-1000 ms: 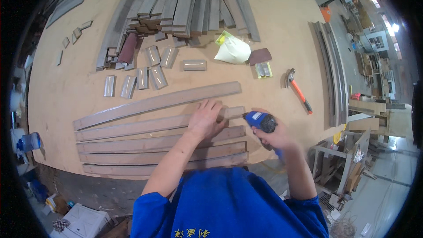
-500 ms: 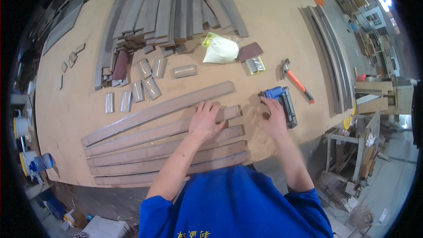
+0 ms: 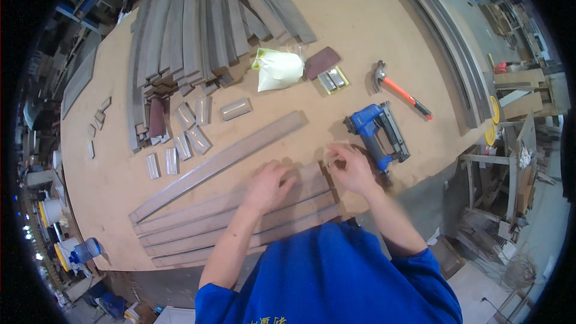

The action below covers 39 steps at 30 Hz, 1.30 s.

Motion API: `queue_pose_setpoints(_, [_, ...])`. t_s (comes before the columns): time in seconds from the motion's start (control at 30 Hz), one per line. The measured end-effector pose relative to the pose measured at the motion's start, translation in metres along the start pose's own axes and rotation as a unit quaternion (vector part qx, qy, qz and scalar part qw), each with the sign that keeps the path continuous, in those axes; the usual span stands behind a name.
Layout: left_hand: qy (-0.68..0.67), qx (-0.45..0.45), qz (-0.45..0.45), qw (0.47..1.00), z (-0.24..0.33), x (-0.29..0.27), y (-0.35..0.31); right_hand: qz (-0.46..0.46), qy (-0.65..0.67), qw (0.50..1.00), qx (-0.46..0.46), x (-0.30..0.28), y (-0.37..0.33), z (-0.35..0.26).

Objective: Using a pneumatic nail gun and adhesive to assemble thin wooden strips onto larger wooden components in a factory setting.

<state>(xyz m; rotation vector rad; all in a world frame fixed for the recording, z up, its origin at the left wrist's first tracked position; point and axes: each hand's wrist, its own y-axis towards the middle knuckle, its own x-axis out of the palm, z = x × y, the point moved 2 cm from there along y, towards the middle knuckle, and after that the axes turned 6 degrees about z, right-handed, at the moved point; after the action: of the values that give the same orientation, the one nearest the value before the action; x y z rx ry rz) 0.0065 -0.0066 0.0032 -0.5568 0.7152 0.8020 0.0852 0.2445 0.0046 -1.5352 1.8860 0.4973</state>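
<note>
Several brown wooden strips [image 3: 288,212] lie side by side in front of me, their right ends close together. My left hand [image 3: 267,188] rests over the upper strips of this group, fingers apart and bent downward. At the right ends of the strips is my right hand [image 3: 353,171], its fingers curled in toward the thumb; whatever they may pinch is too small to make out. Beyond both hands lies a separate angled strip [image 3: 222,165]. A blue nail gun [image 3: 377,132] lies on its side just right of my right hand, touched by neither hand.
A claw hammer [image 3: 403,93] with an orange handle lies beyond the nail gun. Further back are a white bag [image 3: 279,71], dark red sandpaper [image 3: 323,62], short wood blocks [image 3: 235,109] and a big pile of grey-brown strips [image 3: 189,30]. Long dark strips [image 3: 441,42] line the right edge.
My right hand has moved left, away from the nail gun, to the strip ends. My left hand stays over the strips, and the view has shifted and turned slightly.
</note>
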Motion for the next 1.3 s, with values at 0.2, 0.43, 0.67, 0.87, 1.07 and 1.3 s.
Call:
queue_pose_setpoints(0.2, [-0.049,0.017,0.128,0.99,-0.013,-0.02,0.015,0.0,0.062,0.996,0.071,-0.003,0.01,0.001])
queue_pose_setpoints(0.43, [0.112,0.004,0.16,0.981,-0.008,-0.036,0.062,-0.013,0.022,0.999,0.019,0.002,0.032,-0.016])
queue_pose_setpoints(0.67, [0.09,-0.008,0.098,0.991,-0.004,-0.016,0.079,-0.042,-0.028,0.999,-0.009,0.014,0.077,-0.019])
queue_pose_setpoints(0.87, [0.074,0.016,0.087,0.993,0.011,-0.001,0.045,-0.076,-0.023,0.995,-0.053,0.009,0.06,-0.012])
queue_pose_setpoints(1.07, [0.074,0.005,0.072,0.995,0.022,-0.002,0.048,-0.005,-0.004,0.998,-0.066,0.012,0.035,0.0])
queue_pose_setpoints(1.3, [0.101,0.043,0.05,0.993,0.02,0.005,0.056,0.045,0.009,0.998,-0.045,0.019,0.032,0.004])
